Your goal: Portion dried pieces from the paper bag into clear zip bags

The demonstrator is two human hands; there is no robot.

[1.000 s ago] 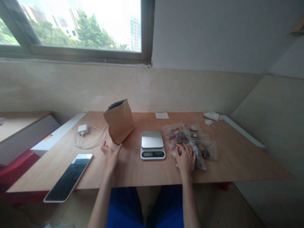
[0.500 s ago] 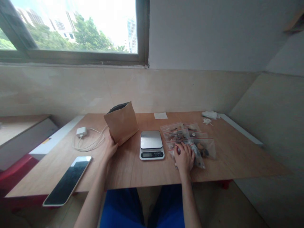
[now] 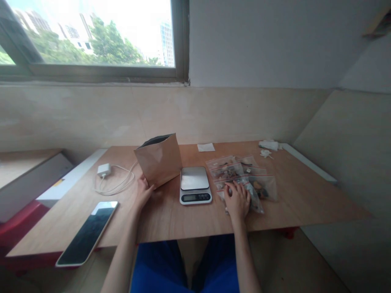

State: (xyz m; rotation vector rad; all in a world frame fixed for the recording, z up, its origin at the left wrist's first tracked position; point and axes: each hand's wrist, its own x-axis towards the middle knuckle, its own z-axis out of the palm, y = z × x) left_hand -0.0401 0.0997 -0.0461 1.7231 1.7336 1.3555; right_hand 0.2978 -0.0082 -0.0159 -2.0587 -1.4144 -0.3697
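Note:
My left hand [image 3: 143, 192] grips the lower left corner of a brown kraft paper bag [image 3: 160, 160]. The bag stands on the table, tilted a little, its dark-lined mouth open at the top. Just right of it sits a white kitchen scale [image 3: 196, 185] with a metal plate and a small display. My right hand [image 3: 237, 199] lies over the front of a pile of clear zip bags [image 3: 228, 170], its fingers curled onto one of them. Small dark and brown pieces show inside the zip bags, too unclear to name. The fingertips are partly hidden.
A phone [image 3: 88, 232] lies at the front left, overhanging the table [image 3: 171, 228]. Behind it is a white charger [image 3: 104, 169] with a coiled cable. A white paper slip [image 3: 205, 147] lies at the back, and crumpled white tissue [image 3: 269, 145] at the back right.
The paper bag has turned and shifted slightly right, toward the scale, with my left hand still at its corner. My right hand stays on the zip bags. The view has shifted slightly.

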